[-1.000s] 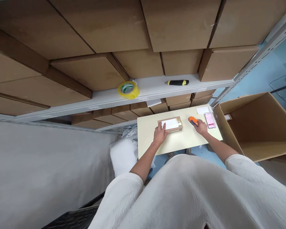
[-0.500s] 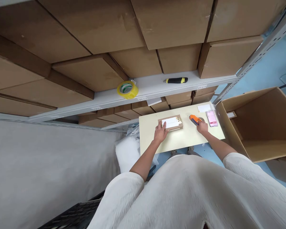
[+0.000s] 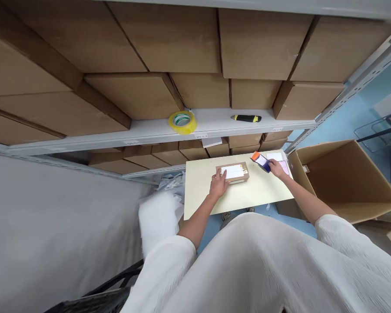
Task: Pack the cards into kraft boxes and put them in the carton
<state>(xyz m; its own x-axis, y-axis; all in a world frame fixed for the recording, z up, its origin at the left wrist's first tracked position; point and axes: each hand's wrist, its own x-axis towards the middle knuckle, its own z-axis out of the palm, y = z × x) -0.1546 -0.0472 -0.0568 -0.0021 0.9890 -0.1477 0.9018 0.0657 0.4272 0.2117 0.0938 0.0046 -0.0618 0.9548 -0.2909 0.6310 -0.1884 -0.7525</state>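
Observation:
A small brown cardboard parcel (image 3: 237,172) with a white label lies on a pale yellow table (image 3: 208,191). My left hand (image 3: 218,184) rests on the parcel's left end, fingers spread flat. My right hand (image 3: 276,168) is closed round an orange and dark blue tape dispenser (image 3: 260,160), held lifted just right of the parcel. A white slip and a pink slip (image 3: 284,165) lie under and beyond that hand.
A large open cardboard box (image 3: 345,178) stands right of the table. On the grey shelf (image 3: 150,130) behind lie a yellow tape roll (image 3: 183,121) and a black-and-yellow knife (image 3: 246,118), among stacked cartons. White bubble wrap (image 3: 158,215) lies left of the table.
My right hand has picked the tape dispenser up off the table and tilted it. The left hand stays on the parcel. The view has shifted slightly.

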